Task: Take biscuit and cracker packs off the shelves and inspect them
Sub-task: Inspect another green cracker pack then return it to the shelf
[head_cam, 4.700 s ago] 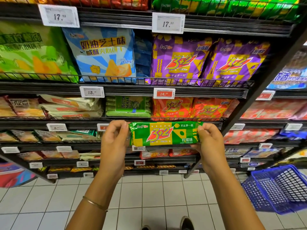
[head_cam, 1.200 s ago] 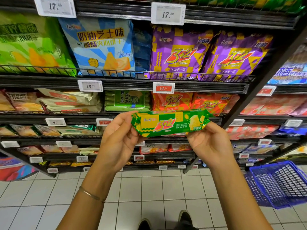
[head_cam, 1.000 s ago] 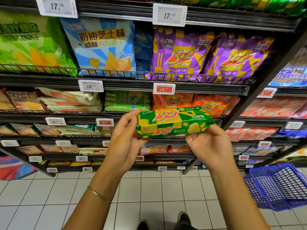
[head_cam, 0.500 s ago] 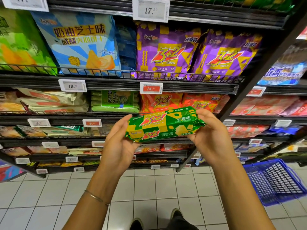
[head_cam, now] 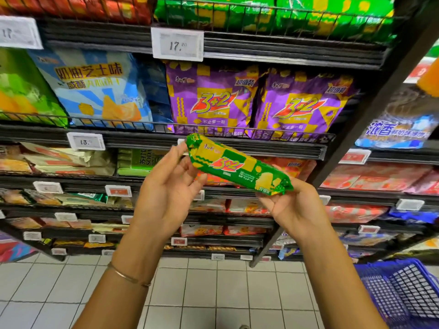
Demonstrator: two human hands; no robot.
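A green and yellow "3+2" cracker pack [head_cam: 237, 167] is in the air in front of the shelves, tilted with its left end higher. My left hand [head_cam: 169, 195], palm towards me, holds the raised left end between thumb and fingertips. My right hand [head_cam: 294, 210] grips the lower right end from underneath, its fingers hidden behind the wrapper. A thin bracelet sits on my left wrist.
Black wire shelves [head_cam: 261, 148] hold purple "3+2" bags [head_cam: 209, 100], a blue cheese-cracker bag [head_cam: 95, 91], a green soda cracker pack [head_cam: 135, 162] and red packs. White price tags [head_cam: 177, 43] hang on the shelf edges. A blue basket [head_cam: 399, 293] stands on the tiled floor, lower right.
The pack has turned in my hands and now slants, its left end lifted and its right end lowered. My left palm has rolled open towards me.
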